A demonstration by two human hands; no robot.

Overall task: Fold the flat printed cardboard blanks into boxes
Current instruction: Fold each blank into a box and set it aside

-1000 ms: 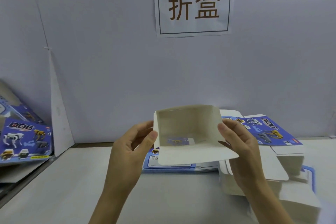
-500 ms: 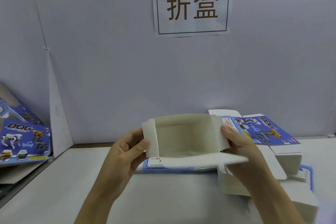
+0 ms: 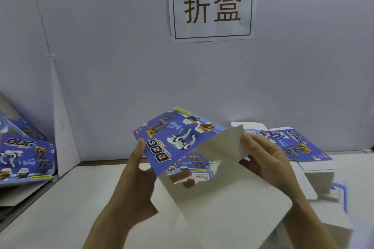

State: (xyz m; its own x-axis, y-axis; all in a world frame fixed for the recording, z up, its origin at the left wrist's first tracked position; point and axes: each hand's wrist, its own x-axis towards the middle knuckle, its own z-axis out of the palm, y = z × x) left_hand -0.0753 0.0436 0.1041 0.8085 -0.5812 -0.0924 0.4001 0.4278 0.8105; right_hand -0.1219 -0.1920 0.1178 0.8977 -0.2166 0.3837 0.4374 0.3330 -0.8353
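I hold a half-formed cardboard box (image 3: 174, 143) in mid-air over the table, its blue printed "DOG" face tilted up toward me. A large plain white flap (image 3: 232, 204) hangs open toward me, and a smaller white flap (image 3: 224, 145) stands up at the right. My left hand (image 3: 135, 178) grips the box's left edge, thumb on the printed face. My right hand (image 3: 265, 159) pinches the small white flap at the right side. Under the box lies a stack of flat blanks (image 3: 194, 163), partly hidden.
More printed blanks and white cardboard pieces (image 3: 293, 143) pile up at the right on the white table (image 3: 60, 198). Folded DOG boxes (image 3: 26, 153) lean at the far left. A grey back wall carries a paper sign (image 3: 211, 5).
The box has been turned over: before, its open white inside faced me; now the blue printed face is up and a large white flap hangs toward me. Both hands kept their hold.
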